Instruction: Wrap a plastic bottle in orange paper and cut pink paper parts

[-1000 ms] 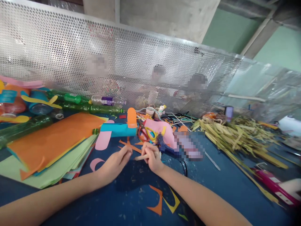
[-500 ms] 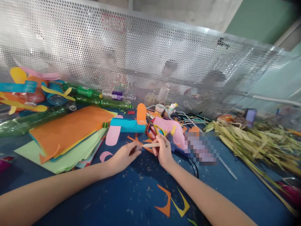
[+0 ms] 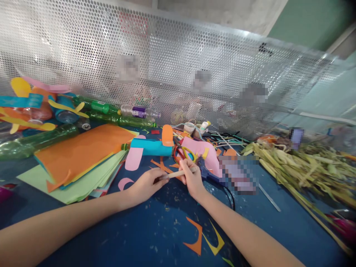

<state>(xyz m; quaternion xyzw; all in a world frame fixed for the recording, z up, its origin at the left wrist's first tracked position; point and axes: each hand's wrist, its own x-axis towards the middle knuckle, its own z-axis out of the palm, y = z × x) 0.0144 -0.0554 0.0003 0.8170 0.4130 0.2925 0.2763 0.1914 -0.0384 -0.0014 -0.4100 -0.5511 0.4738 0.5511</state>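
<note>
Stick [image 3: 175, 174]: located on your side of the blue-wrapped bottle [image 3: 151, 147], just below its right end, and tilted slightly up to the right. Your right hand [image 3: 194, 181] holds the stick, thumb and fingers closed around its right part. Your left hand [image 3: 148, 184] meets the opposite end with thumb and forefinger drawn narrow; you cannot tell whether they grip the stick or a small greyish item at its tip.

Adjacent to the right end of the bottle, note the scissors [image 3: 189, 153] with yellow and red handles, and beyond them the pink sheet [image 3: 207, 150]. A dark blue tool [image 3: 213, 177] with a cable lies below that sheet. Orange scraps [image 3: 160, 165] lie directly below the bottle.

To the left of the bottle, locate the orange sheet [image 3: 89, 152] on top of light green sheets [image 3: 93, 182]. Behind it, find the green bottles [image 3: 115, 120]. Well apart to its right lie dry leaves [image 3: 300, 174]. Nearest you, below the bottle, are an orange cutout [image 3: 197, 237] and a yellow cutout [image 3: 214, 241] on the blue table [image 3: 122, 237].
</note>
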